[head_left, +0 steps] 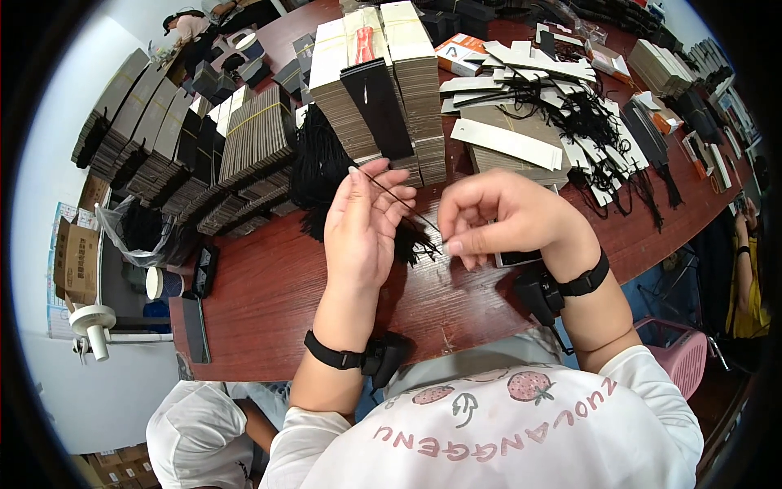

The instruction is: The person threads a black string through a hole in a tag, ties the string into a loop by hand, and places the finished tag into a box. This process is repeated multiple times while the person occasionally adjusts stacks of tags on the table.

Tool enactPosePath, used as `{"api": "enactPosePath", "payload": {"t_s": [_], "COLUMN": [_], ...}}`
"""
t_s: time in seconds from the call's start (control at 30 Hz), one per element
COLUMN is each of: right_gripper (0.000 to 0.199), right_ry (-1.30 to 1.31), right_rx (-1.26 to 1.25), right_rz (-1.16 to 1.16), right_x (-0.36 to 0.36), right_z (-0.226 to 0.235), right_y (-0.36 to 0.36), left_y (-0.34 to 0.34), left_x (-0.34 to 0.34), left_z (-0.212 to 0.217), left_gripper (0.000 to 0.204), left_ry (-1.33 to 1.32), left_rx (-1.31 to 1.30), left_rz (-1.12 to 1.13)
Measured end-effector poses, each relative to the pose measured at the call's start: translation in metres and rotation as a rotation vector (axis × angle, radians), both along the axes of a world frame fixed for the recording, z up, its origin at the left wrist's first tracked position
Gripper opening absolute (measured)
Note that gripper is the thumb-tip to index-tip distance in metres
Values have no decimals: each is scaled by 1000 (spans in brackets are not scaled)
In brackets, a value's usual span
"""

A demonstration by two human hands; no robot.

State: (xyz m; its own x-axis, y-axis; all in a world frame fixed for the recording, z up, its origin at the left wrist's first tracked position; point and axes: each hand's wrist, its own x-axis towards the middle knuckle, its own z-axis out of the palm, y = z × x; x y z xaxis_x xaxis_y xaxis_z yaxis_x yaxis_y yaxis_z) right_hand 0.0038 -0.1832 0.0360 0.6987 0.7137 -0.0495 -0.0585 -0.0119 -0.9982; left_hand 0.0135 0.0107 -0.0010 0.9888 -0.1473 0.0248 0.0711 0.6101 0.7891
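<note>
A thin black cord (411, 210) stretches between my two hands above the table. My left hand (362, 228) is palm up, with one end of the cord at its thumb and forefinger and the other fingers loosely curled. Thumb and fingertips of my right hand (509, 216) pinch the other end. Just beyond them, a black card strip (377, 106) leans against a tall stack of card strips (415, 90). A bundle of black cords (318, 163) hangs beside that stack, left of my left hand. Something dark with a pale edge lies partly hidden under my right hand.
More banded card stacks (254, 126) line the left side. White strips with tangled black cords (599, 134) lie at right. A red-handled tool (363, 45) rests atop the tall stack. Someone in white (199, 436) sits at lower left; another person's arm (743, 269) shows at far right.
</note>
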Motion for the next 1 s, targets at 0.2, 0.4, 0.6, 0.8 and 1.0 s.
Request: {"api": "enactPosePath", "payload": {"t_s": [0.2,0.4,0.6,0.8,1.0], "right_gripper": [13,13,11,10,10], "right_ry": [-41,28,-84,-80,-35], "right_rx": [-119,299,357,392,356], "right_rz": [371,-332,-724,-598,-194], "right_x": [4,11,15,7,-6], "right_z": [-5,-4,-8,-9,-8], "right_y": [-3,-2,5,15,21], "left_y": [14,2,2,-15,-9], "left_x": [10,-1,-3,-15,-11], "left_z": [-12,-2,-1,-3,-8], "left_gripper": [21,21,55,66,38], "left_ry": [10,79,206,339,217], "left_rx": [-343,34,504,307,-30], "left_rz": [-220,-120,-338,-637,-657]}}
